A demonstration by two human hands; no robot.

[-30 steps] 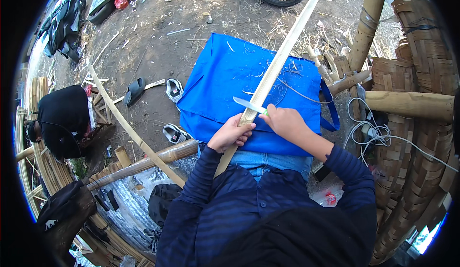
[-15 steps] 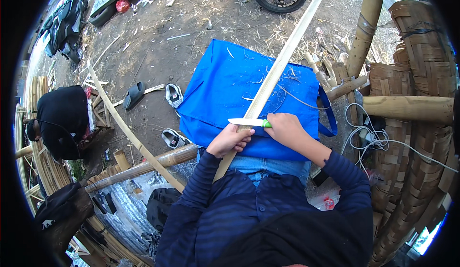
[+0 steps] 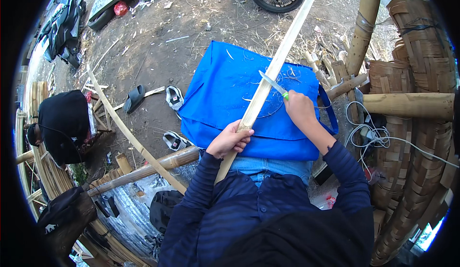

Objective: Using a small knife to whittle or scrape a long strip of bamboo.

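Observation:
A long pale bamboo strip [image 3: 280, 58] runs from my waist up and away to the right. My left hand [image 3: 230, 139] is wrapped round its lower part. In my right hand [image 3: 299, 108] is a knife [image 3: 274, 83] with a green-and-white handle, its blade lying across the strip about midway along. Beneath both, a blue cloth bag [image 3: 211, 92] covers my lap, scattered with thin curled bamboo shavings. The right fingers are closed round the knife's handle, which they mostly hide.
Another long bamboo strip [image 3: 127, 128] leans at my left, over a bamboo pole [image 3: 165, 161]. A person in black [image 3: 64, 123] sits at far left. Woven bamboo panels [image 3: 417, 80], a thick bamboo post [image 3: 365, 27] and a white cable [image 3: 373, 135] are at the right.
My right hand has moved forward and slightly right, carrying the knife farther up the strip. The blade now slants. My left hand keeps its hold in nearly the same place.

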